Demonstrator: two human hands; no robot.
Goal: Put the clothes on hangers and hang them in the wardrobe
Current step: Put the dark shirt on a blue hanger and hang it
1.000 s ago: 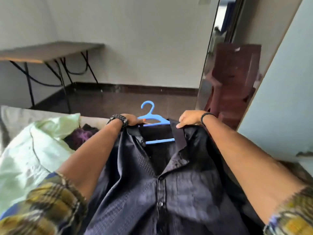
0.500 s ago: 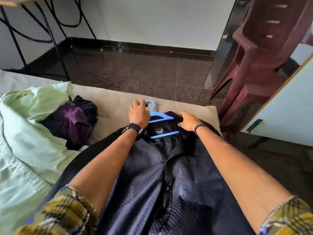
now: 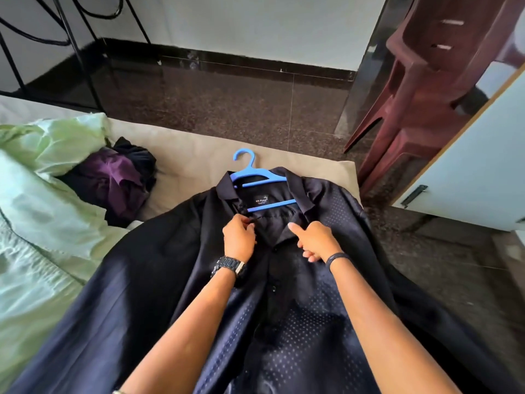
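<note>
One navy shirt lies flat on the bed, collar near the foot edge, one blue hanger inside it; left hand pinches the left placket, right hand grips the right; dark floor lies beyond; stacked maroon chairs stand right; one purple garment sits left.

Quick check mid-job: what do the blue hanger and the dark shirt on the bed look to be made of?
Blue hanger: looks like moulded plastic, smooth, uniform colour, thin flat bars.
Dark shirt: navy woven fabric with a slight sheen and a fine dotted pattern, draping softly; possibly a synthetic or satin-like blend, but the fibre cannot be told.
</note>
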